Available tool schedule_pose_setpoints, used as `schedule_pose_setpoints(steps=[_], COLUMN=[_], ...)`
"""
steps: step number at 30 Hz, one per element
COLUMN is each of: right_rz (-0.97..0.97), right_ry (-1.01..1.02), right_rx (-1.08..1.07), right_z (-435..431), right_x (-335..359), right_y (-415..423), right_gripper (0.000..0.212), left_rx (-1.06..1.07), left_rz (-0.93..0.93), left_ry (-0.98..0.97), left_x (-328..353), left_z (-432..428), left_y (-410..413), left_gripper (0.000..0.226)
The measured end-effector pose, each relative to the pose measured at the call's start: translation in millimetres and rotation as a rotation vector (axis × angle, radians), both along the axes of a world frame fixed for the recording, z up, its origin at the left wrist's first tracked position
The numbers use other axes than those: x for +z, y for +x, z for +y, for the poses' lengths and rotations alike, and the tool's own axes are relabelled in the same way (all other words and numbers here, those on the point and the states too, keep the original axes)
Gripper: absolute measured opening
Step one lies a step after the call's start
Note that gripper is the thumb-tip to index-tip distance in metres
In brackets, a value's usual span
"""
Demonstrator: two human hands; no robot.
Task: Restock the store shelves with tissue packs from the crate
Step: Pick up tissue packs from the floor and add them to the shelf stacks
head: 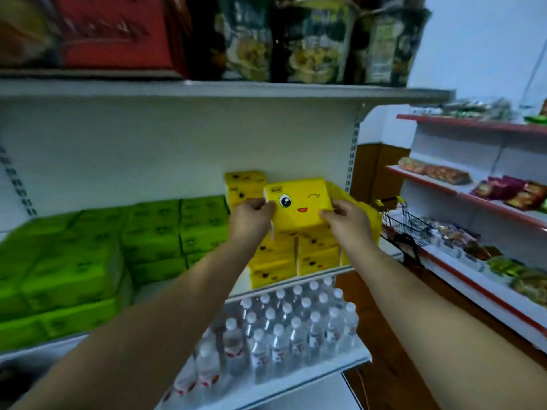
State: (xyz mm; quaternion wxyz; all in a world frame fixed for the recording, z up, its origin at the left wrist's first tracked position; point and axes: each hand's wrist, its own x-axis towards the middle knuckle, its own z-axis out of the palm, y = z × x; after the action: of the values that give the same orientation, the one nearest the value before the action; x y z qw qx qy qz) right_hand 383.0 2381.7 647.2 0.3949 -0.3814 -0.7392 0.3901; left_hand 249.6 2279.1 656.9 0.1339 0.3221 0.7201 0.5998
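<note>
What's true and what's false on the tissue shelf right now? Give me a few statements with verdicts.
1. The left hand and right hand both grip the winking yellow tissue pack. True.
2. Its printed face is turned toward the shelf's back wall. False: the face points at the camera.
3. Green tissue packs lie left of the yellow stack on the same shelf. True.
4. The shelf below holds cans. False: it holds white-capped water bottles.
</note>
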Motion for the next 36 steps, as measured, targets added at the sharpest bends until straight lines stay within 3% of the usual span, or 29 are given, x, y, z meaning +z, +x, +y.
schedule_pose_setpoints(steps=[8,13,19,24,30,36], right_rz=[-0.053,-0.158,-0.273,-0.24,-0.341,-0.346], right_ry=[-0.009,-0.007,0.005,-0.032,0.001,0.03], right_rx=[-0.017,0.101,0.202,0.17,0.137,0.082], right_z=[23,46,61,64,65,65], right_x=[11,16,12,3,3,13], right_y=[-98,-130,-148,-144,-140,-136], right_gripper=[0.035,0.033,0.027,0.038,0.024,0.045], left_rx=[0.113,0.195,0.224,0.242,0.183,0.147], left_rz=[-0.159,-0.194,-0.128,-0.012,0.068,0.021], left_ry=[0.02,0.058,-0.041,-0.127,-0.192,-0.198], left_x=[4,3,-10,-20,-17,-13], left_z=[21,32,44,50,50,40], left_y=[-87,-107,-119,-114,-105,-103], left_gripper=[0.026,0.03,0.027,0.029,0.034,0.036])
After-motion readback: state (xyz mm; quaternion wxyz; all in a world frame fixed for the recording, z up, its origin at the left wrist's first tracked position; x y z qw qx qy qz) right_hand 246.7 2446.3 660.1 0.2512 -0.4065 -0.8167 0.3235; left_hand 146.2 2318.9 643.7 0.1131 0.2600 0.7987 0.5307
